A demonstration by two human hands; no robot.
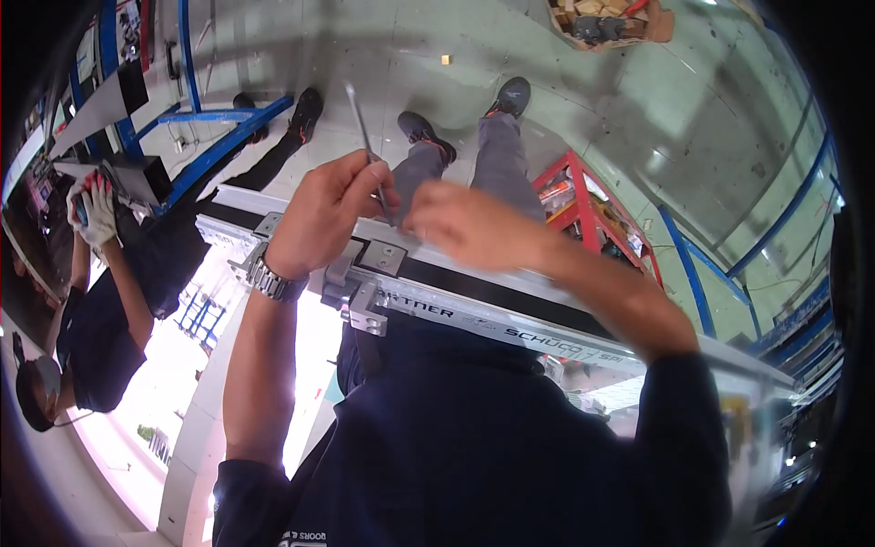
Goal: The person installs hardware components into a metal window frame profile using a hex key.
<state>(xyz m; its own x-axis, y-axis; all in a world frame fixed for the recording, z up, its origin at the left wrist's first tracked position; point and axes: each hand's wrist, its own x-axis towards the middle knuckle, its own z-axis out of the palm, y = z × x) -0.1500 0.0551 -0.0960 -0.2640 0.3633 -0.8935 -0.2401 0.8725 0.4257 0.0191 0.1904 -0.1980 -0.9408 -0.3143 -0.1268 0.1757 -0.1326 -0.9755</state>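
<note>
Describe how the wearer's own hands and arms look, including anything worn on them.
Both hands are gloveless. The left hand has a silver-toned metal-link watch at its wrist; no watch shows on the right hand's wrist. Plain dark navy sleeves end near the elbows, leaving the forearms bare. Motion blur hides finer detail on the right hand.

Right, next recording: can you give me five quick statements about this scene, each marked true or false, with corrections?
1. The left hand grips a thin metal rod. True.
2. The watch is on the right wrist. False: the watch is on the left wrist.
3. The metal profile bears the word "SCHÜCO". True.
4. The co-worker works bare-handed. False: the co-worker wears a pale glove.
5. The right hand looks blurred. True.
</note>
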